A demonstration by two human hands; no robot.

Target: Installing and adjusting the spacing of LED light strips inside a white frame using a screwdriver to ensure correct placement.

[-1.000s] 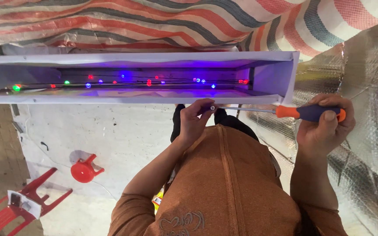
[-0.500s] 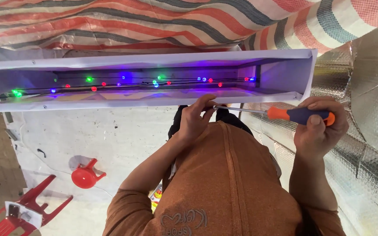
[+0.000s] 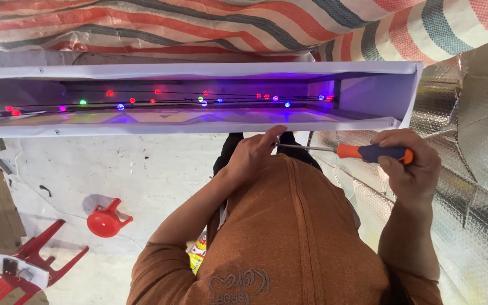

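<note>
Head view: a person in an orange-brown shirt (image 3: pixel 295 237) works at a long white box frame (image 3: pixel 199 127) held up at shoulder height.
Right hand: right hand (image 3: pixel 410 166) is clenched round the orange-and-blue handle of a screwdriver (image 3: pixel 368 152), whose shaft lies level, pointing left.
Left hand: left hand (image 3: pixel 255 152) pinches at the shaft's tip, just under the frame's lower edge; whether a screw sits between the fingers cannot be told.
Inside the frame: a string of coloured lights (image 3: pixel 199 100) is lit along its length.
Progress: lights look fitted and working; judging by the tool's position, fastening along the lower rim is in hand and unfinished.
Surroundings: striped tarpaulin (image 3: pixel 199 22) above, silver foil sheeting (image 3: pixel 475 169) at right, red stool (image 3: pixel 105 220) below.
</note>
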